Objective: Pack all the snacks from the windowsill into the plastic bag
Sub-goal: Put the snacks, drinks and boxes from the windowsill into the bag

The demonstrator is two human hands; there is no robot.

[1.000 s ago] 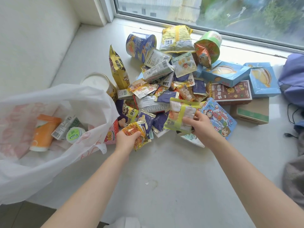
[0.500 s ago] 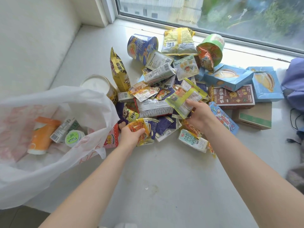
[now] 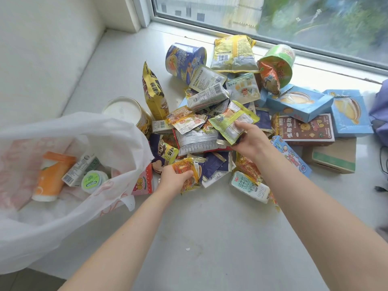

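Gripping orange packet (image 3: 190,175) — left hand (image 3: 174,179) fingers curled; right hand (image 3: 251,139) fingers pinch green packet (image 3: 233,120).

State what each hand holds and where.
The left hand grips the orange packet by its near end; the right hand pinches the green packet at its near edge.

purple fabric (image 3: 379,110), prob. backpack, R edge | blk cable (image 3: 379,188) below | window (image 3: 273,15) rear
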